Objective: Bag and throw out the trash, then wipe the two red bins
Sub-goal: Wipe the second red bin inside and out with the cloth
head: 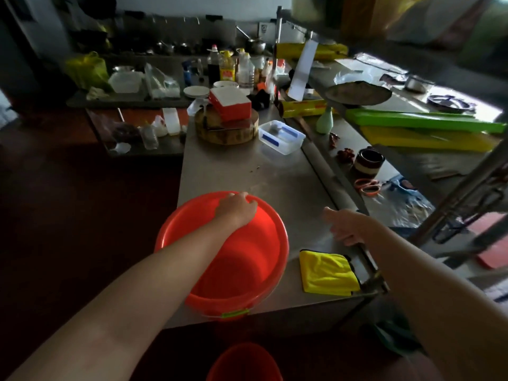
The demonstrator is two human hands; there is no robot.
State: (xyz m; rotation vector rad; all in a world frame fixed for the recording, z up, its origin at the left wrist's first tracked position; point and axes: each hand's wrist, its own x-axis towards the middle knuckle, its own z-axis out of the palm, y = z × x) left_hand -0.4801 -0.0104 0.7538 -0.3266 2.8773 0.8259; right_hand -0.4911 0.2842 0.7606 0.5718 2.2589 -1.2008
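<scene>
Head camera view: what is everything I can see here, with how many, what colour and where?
red bin: one, on the steel counter's near edge
second red bin: one, on the floor below
yellow cloth: one, folded, right of the counter bin
steel counter: one, grey, centre
wooden chopping block: one, brown, far end
red-and-white box: one, on the block
clear plastic container: one, beside the block
orange scissors: one, right shelf
left hand: on the bin's far rim
right hand: open, above the counter

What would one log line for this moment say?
left hand on red bin rim | right hand empty | yellow cloth untouched
</scene>
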